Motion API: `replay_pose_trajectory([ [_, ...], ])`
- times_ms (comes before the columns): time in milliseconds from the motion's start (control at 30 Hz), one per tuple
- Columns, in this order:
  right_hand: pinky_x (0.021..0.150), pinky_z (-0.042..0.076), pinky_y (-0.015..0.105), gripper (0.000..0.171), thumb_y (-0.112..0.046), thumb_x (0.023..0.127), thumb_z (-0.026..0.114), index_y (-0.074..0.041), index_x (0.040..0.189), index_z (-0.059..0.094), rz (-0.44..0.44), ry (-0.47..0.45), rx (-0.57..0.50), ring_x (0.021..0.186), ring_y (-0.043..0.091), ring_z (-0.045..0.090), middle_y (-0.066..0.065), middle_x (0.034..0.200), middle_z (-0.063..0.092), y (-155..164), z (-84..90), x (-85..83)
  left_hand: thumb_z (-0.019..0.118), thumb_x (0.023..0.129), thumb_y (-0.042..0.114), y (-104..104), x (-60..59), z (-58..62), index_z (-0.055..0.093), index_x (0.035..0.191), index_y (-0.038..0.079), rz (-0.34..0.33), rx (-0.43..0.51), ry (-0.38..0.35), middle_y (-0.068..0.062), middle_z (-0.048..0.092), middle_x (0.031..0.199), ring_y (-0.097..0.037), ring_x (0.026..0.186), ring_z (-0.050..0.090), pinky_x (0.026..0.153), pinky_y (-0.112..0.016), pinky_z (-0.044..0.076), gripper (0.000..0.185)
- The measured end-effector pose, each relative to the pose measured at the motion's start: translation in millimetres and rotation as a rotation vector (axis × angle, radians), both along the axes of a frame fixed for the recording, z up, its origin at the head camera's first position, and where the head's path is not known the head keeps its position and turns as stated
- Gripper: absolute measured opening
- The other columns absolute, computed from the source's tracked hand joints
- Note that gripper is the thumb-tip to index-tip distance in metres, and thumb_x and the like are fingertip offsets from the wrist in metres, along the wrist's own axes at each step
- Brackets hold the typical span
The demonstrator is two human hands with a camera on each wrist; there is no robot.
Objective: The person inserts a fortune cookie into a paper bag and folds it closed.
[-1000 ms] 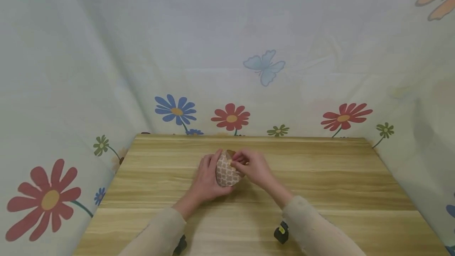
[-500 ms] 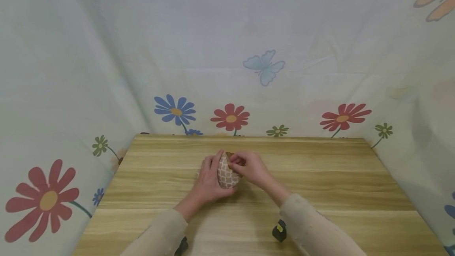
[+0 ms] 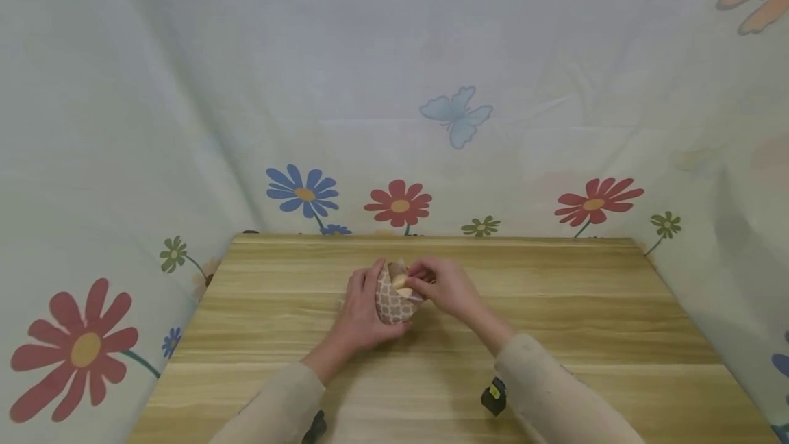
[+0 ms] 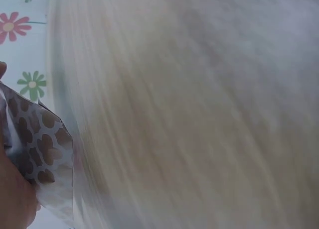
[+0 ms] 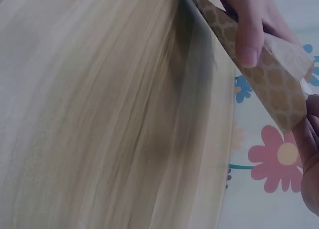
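A brown packet with a white lattice print (image 3: 390,307), apparently paper, is held up over the middle of the table. My left hand (image 3: 359,312) grips it from the left, fingers along the far side and thumb along the near side. That thumb (image 5: 249,45) lies across the printed face in the right wrist view. At the packet's parted upper edge, my right hand (image 3: 448,288) pinches with thumb and index finger, and a pale yellowish surface shows in the gap. The left wrist view has the packet (image 4: 47,149) at its left edge, beside part of the left hand (image 4: 14,194).
The wood-grain table (image 3: 573,314) reaches back to a white curtain (image 3: 345,122) printed with flowers and butterflies. A small dark device with a yellow mark (image 3: 494,396) is at the right sleeve, and another dark piece (image 3: 315,427) is at the left sleeve.
The gap at the packet's upper edge has widened, and its inside now looks pale instead of dark brown. The right hand has shifted slightly right; the left hand keeps its grip.
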State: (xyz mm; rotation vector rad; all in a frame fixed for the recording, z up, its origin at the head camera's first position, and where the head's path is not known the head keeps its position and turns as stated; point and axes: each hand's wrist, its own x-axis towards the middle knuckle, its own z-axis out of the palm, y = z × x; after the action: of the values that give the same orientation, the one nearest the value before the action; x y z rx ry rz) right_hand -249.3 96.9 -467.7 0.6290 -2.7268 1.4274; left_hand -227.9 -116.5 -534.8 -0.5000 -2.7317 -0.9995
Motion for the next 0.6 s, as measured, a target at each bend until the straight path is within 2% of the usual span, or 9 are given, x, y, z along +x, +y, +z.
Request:
replay_pose_trajectory([
  [200, 0.065, 0.059, 0.022, 0.006, -0.01, 0.097, 0.08, -0.009, 0.103, 0.078, 0.054, 0.021, 0.023, 0.079, 0.007, 0.07, 0.002, 0.094, 0.078, -6, -2.0, -0.9, 0.096, 0.067, 0.049, 6, -0.6, 1.6, 0.023, 0.17, 0.02, -0.028, -0.008, 0.022, -0.015, 0.042, 0.143, -0.028, 0.124, 0.048, 0.102, -0.047, 0.054, 0.129],
  [400, 0.071, 0.06, 0.022, 0.006, -0.005, 0.096, 0.079, -0.009, 0.1, 0.078, 0.077, 0.038, 0.041, 0.081, 0.009, 0.071, 0.003, 0.093, 0.078, -13, -2.7, -2.4, 0.097, 0.065, 0.044, 9, -1.3, 1.3, 0.022, 0.17, 0.022, -0.018, 0.012, 0.019, -0.016, 0.041, 0.143, -0.029, 0.124, 0.047, 0.101, -0.048, 0.054, 0.131],
  [600, 0.074, 0.06, 0.023, 0.007, -0.002, 0.095, 0.078, -0.009, 0.097, 0.077, 0.119, 0.054, 0.104, 0.082, 0.009, 0.071, 0.002, 0.091, 0.078, -16, -3.7, -4.2, 0.096, 0.066, 0.044, 9, -1.5, -2.4, 0.022, 0.17, 0.021, -0.019, 0.006, 0.022, -0.015, 0.042, 0.142, -0.028, 0.122, 0.047, 0.1, -0.046, 0.054, 0.131],
])
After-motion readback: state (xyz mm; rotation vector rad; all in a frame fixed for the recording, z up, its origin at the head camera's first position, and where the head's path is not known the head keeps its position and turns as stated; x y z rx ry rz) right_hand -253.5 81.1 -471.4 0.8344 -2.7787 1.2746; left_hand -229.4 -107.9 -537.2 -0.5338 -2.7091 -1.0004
